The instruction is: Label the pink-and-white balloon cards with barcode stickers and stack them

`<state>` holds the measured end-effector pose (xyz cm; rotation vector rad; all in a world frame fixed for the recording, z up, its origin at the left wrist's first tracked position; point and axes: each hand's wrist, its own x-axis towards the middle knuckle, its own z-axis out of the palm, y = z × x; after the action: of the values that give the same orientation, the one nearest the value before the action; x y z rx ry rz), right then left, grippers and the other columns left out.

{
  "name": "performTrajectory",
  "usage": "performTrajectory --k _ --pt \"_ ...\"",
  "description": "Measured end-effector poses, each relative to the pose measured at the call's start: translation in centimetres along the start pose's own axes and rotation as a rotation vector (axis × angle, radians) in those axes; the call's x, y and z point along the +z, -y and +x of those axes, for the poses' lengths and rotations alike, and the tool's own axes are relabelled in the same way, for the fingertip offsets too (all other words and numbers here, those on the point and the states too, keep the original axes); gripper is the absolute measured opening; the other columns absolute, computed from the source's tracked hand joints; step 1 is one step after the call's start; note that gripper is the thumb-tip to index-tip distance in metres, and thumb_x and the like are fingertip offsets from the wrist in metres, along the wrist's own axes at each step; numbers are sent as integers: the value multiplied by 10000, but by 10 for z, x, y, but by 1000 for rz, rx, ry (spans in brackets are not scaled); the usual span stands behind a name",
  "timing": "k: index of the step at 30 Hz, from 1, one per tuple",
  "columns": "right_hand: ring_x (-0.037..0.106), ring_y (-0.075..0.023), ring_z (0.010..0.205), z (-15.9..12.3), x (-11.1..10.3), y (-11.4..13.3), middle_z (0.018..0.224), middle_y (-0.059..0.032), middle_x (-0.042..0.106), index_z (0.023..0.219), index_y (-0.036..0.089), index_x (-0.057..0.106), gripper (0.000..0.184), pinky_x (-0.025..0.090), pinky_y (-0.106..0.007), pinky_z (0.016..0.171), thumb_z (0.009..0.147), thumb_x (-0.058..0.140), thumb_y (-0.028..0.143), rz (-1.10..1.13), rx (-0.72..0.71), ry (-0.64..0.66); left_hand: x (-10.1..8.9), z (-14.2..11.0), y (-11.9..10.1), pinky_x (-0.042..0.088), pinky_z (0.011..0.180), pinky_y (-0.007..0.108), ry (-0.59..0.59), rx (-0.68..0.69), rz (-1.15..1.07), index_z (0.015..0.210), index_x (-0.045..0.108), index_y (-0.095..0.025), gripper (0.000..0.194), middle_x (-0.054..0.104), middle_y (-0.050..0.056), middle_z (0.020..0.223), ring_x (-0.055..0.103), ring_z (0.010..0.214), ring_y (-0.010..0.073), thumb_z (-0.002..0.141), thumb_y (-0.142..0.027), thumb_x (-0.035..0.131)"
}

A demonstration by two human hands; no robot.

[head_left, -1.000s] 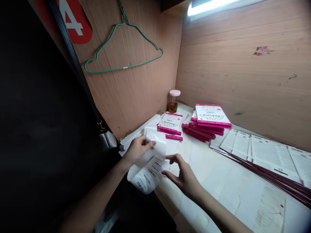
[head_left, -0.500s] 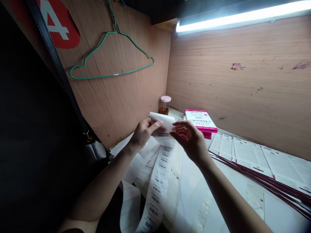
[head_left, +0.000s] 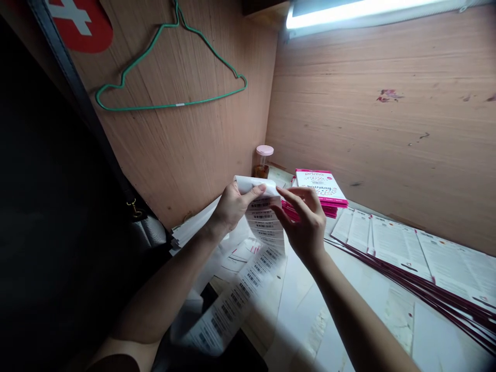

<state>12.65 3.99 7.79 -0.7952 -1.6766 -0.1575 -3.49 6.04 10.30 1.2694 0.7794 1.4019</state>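
Your left hand [head_left: 231, 207] clamps the curled top of a barcode label strip [head_left: 260, 219] between thumb and fingers, above the surface [head_left: 300, 305]. Your right hand [head_left: 306, 222] hovers just beside it, fingers apart. Behind, a pink-edged booklet [head_left: 318, 186] reads "prima" and "birthday".

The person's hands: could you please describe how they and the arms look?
The left hand and right hand are bare, without gloves, rings or watches. The left forearm and right forearm are uncovered; a dark sleeve seems to end near the left elbow.
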Motion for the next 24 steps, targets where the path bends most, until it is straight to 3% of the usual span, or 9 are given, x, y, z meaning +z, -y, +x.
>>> performTrajectory --k 7,13,20,24 --pt "534 -199 852 -5 0 0 918 -75 588 845 204 673 81 500 -372 750 868 619 149 -185 -116 25 6 3 1 509 704 297 -26 -87 2 801 695 -108 228 719 48 740 659 700 175 675 -269 795" --pt "519 -220 914 -12 0 0 992 -99 593 1035 195 665 174 485 -395 815 866 635 169 -263 -84 45 4 6 2 495 758 312 20 -186 1 830 713 -97 256 725 69 773 666 759 190 687 -298 780" --pt "523 -205 847 -15 3 -5 918 -64 617 935 214 676 95 466 -374 772 851 657 176 -290 -108 16 5 4 9 499 733 318 -15 -175 85 815 700 -101 239 712 69 761 658 753 201 699 -297 776" --pt "504 -199 823 -22 -5 9 860 -58 597 809 203 641 101 451 -356 743 857 619 117 -253 -90 43 -2 10 11 510 734 301 -2 -250 33 839 707 -99 260 729 84 803 672 759 198 680 -283 800"
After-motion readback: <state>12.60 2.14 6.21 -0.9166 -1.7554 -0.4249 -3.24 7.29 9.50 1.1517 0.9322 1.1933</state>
